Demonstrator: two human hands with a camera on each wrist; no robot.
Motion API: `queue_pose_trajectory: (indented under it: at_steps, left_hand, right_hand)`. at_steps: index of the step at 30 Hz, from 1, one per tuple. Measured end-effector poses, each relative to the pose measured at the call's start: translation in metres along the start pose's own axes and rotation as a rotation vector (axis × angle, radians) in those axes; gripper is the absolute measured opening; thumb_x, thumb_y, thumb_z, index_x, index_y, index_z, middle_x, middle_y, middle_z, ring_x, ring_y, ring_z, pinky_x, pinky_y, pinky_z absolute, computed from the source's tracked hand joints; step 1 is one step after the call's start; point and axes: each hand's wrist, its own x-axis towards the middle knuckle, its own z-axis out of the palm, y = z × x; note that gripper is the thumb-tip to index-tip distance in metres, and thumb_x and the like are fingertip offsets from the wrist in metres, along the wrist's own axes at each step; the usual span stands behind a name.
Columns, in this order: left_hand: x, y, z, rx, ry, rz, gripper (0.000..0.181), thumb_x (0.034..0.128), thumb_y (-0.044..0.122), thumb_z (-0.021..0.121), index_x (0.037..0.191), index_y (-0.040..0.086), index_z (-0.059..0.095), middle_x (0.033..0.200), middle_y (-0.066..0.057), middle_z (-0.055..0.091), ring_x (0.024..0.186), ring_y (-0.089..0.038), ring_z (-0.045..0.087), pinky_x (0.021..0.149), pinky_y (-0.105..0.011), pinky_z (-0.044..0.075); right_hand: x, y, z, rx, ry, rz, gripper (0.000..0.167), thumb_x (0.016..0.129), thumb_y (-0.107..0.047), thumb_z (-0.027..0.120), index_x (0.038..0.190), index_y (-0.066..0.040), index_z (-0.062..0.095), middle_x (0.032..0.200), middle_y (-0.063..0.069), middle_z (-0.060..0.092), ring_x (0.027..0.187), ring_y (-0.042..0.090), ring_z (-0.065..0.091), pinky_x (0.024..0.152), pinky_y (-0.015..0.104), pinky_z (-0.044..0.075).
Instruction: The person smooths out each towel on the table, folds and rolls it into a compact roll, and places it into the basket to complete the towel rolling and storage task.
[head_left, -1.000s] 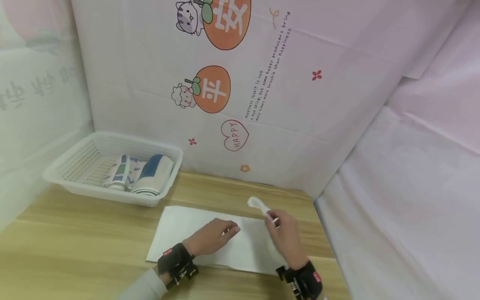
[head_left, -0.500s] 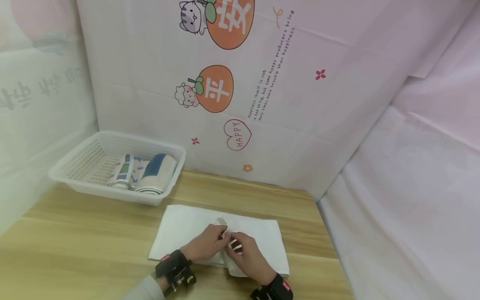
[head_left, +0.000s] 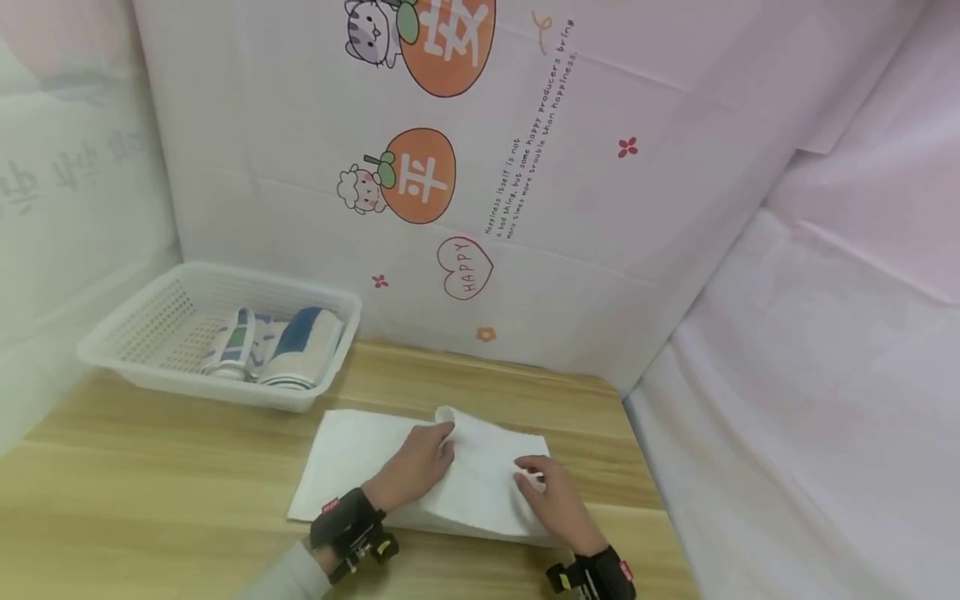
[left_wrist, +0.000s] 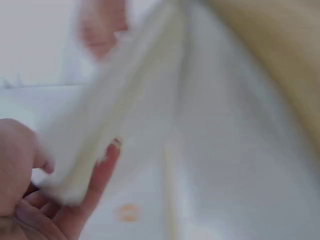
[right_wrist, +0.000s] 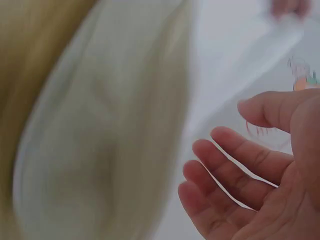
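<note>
In the head view a white cloth lies folded lengthwise on the table, its right half lifted into a loose flap. My left hand pinches the cloth near its middle, where a curled edge stands up behind the fingers. The left wrist view shows the raised cloth between thumb and fingers, partly blurred. Over the right end of the cloth is my right hand. Its fingers are loosely bent and hold nothing; in the right wrist view they stand apart from the blurred cloth.
A white plastic basket at the back left holds rolled towels with blue patches. Wood-grain table top surrounds the cloth. A printed white curtain hangs behind the table, and plain white sheeting drops along the right side.
The right hand carried the cloth's edge left to the left hand, then let go and moved back right. The left hand now grips that edge, and the flap spreads rightward.
</note>
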Motion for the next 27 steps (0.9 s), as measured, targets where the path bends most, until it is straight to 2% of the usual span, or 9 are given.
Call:
queue_pose_trajectory:
  at_steps: [2,5,7,9,12,15,21,24,27]
  left_hand:
    - [0.003,0.009,-0.022,-0.039,0.076,0.002,0.008,0.0952,-0.002,0.056,0.099,-0.002,0.062,0.068,0.003,0.046,0.058,-0.004,0.04,0.054,-0.023,0.044]
    - [-0.003,0.009,-0.056,-0.05,0.187,-0.056,0.031,0.0966,-0.001,0.052,0.125,-0.011,0.059,0.068,-0.006,0.052,0.056,-0.011,0.044,0.063,-0.033,0.053]
    - [-0.015,-0.002,-0.072,-0.018,0.239,-0.137,0.043,0.097,0.0,0.051,0.137,-0.015,0.051,0.082,-0.02,0.065,0.068,-0.025,0.061,0.08,-0.043,0.058]
    - [-0.03,-0.017,-0.082,0.031,0.236,-0.238,0.045,0.0975,0.0,0.05,0.139,-0.017,0.047,0.105,-0.033,0.066,0.093,-0.043,0.066,0.097,-0.053,0.053]
    - [-0.05,-0.039,-0.086,0.103,0.158,-0.363,0.045,0.0982,-0.001,0.048,0.138,-0.02,0.044,0.137,-0.041,0.051,0.129,-0.054,0.05,0.109,-0.061,0.041]
    - [-0.061,-0.052,-0.084,0.113,0.099,-0.425,0.046,0.098,-0.001,0.048,0.139,-0.02,0.043,0.138,-0.041,0.049,0.13,-0.055,0.049,0.108,-0.062,0.042]
    - [-0.08,-0.06,-0.082,0.127,0.104,-0.485,0.051,0.0892,-0.008,0.049,0.137,-0.024,0.04,0.135,-0.044,0.048,0.128,-0.057,0.048,0.107,-0.063,0.042]
    - [-0.091,-0.066,-0.082,0.19,0.132,-0.47,0.057,0.081,-0.011,0.051,0.135,-0.025,0.041,0.125,-0.044,0.054,0.118,-0.058,0.054,0.101,-0.064,0.046]
    - [-0.095,-0.065,-0.078,0.29,0.244,-0.387,0.06,0.0756,-0.014,0.057,0.134,-0.021,0.045,0.12,-0.04,0.056,0.112,-0.055,0.056,0.095,-0.064,0.048]
  right_hand:
    - [0.002,0.006,-0.003,0.013,0.035,0.017,0.025,0.1,-0.018,0.064,0.122,-0.006,0.068,0.124,0.01,0.066,0.114,0.03,0.061,0.097,0.048,0.051]
    - [0.007,0.011,0.0,-0.002,0.059,-0.018,0.023,0.098,-0.014,0.066,0.118,-0.004,0.069,0.122,0.013,0.068,0.114,0.034,0.061,0.097,0.053,0.051]
    - [0.011,0.013,0.006,-0.046,0.055,-0.072,0.021,0.094,-0.01,0.07,0.114,-0.003,0.071,0.118,0.013,0.07,0.112,0.034,0.063,0.095,0.053,0.052]
    - [0.013,0.013,0.012,-0.098,0.039,-0.135,0.021,0.09,-0.008,0.074,0.11,-0.003,0.073,0.114,0.014,0.071,0.109,0.034,0.065,0.093,0.054,0.054]
    - [0.013,0.011,0.02,-0.166,0.029,-0.181,0.022,0.083,-0.004,0.078,0.104,-0.001,0.074,0.111,0.016,0.071,0.105,0.035,0.066,0.091,0.054,0.054]
    - [0.013,0.009,0.022,-0.18,0.029,-0.157,0.025,0.079,0.001,0.08,0.103,0.003,0.074,0.113,0.019,0.069,0.108,0.038,0.064,0.094,0.056,0.052]
    - [0.019,0.007,0.027,-0.142,-0.069,-0.226,0.033,0.076,0.006,0.08,0.108,0.0,0.074,0.12,0.017,0.069,0.115,0.038,0.063,0.099,0.056,0.05]
    - [0.021,0.009,0.034,-0.116,-0.157,-0.269,0.033,0.077,0.007,0.077,0.11,0.003,0.073,0.122,0.019,0.069,0.117,0.04,0.062,0.1,0.057,0.049]
    - [0.023,0.009,0.038,-0.101,-0.199,-0.283,0.032,0.08,0.008,0.075,0.112,0.007,0.072,0.123,0.022,0.067,0.118,0.043,0.06,0.101,0.059,0.047]
